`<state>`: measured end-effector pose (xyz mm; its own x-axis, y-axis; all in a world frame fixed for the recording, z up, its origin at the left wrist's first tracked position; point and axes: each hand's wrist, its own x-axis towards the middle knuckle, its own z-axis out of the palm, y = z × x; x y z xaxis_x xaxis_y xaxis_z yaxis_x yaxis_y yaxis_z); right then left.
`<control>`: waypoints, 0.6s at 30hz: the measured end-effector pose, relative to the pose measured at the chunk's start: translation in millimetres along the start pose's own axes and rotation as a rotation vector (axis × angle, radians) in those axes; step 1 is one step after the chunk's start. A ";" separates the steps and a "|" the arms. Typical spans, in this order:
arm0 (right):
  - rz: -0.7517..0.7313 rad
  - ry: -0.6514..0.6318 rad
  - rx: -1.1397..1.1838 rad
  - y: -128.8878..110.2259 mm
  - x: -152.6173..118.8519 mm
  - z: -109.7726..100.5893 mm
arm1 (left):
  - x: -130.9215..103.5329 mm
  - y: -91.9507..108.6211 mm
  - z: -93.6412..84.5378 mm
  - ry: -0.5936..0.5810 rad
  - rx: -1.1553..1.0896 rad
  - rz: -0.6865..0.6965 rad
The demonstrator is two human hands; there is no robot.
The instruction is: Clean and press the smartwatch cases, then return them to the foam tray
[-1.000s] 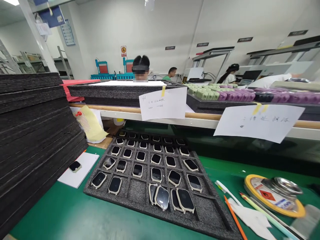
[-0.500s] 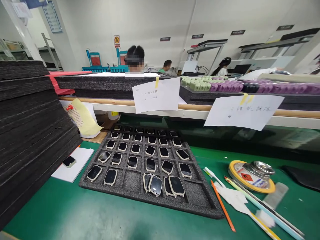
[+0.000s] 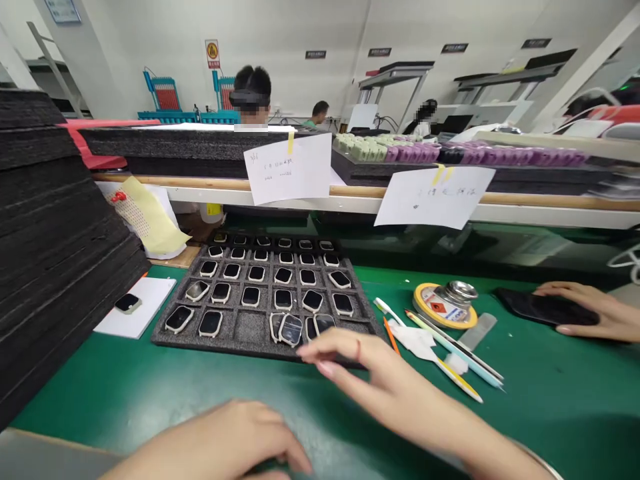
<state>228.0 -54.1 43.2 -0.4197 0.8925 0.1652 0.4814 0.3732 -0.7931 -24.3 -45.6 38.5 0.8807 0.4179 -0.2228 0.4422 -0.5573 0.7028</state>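
My right hand (image 3: 385,380) reaches over the front edge of a black foam tray (image 3: 253,327), fingers apart and nothing held. Its fingertips are nearest to a stacked pair of watch cases (image 3: 325,323) that it partly covers; whether it touches them I cannot tell. Left of that, another watch case (image 3: 291,330) leans over a second one in its slot. Rows of pale-framed, dark-screened watch cases fill most other compartments. Low at the front, my left hand (image 3: 230,433) hovers over the green bench, loosely bent with a gap between thumb and finger. The frame's bottom edge cuts it off.
Stacked black foam sheets (image 3: 60,267) rise at left, beside a watch case (image 3: 129,303) on a white pad (image 3: 155,297). Right of the tray lie a toothbrush (image 3: 390,311), pens and a yellow-rimmed tin (image 3: 445,307). Another person's hand (image 3: 610,313) rests on a black phone-like slab (image 3: 545,307).
Both my hands have come into view from below, the right one over the tray's front. Another person's hand has appeared at right. The view has shifted slightly to the right.
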 end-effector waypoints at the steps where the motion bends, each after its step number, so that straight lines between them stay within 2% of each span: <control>1: 0.016 -0.029 0.118 0.3 11.7 1.2 | 8.7 3.3 -2.2 -0.012 -0.015 -0.021; 3: 0.035 -0.063 0.295 2.8 33.2 7.1 | 23.8 10.1 -4.5 0.009 -0.020 0.008; 5: 0.027 -0.039 0.313 5.1 52.9 14.7 | 35.7 17.5 -5.1 0.080 -0.061 0.041; 8: -0.015 -0.003 0.222 2.7 81.3 22.1 | 48.8 29.5 -8.5 0.151 -0.100 0.029; 11: -0.047 0.036 0.064 -6.0 100.1 17.5 | 57.0 37.1 -22.3 0.147 0.138 -0.054; 13: -0.060 0.057 -0.098 -10.3 100.7 7.6 | 60.9 35.6 -37.3 0.198 0.340 -0.172; 15: -0.040 0.043 -0.268 -9.5 91.6 -5.2 | 65.1 27.6 -52.7 0.307 0.465 -0.302; 18: 0.056 -0.058 -0.481 3.2 71.5 -23.6 | 74.6 6.3 -65.8 0.416 0.531 -0.420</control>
<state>217.6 16.9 66.2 -0.4184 0.9042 0.0859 0.7998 0.4116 -0.4370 33.0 29.3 70.8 0.5332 0.8443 -0.0535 0.8373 -0.5176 0.1763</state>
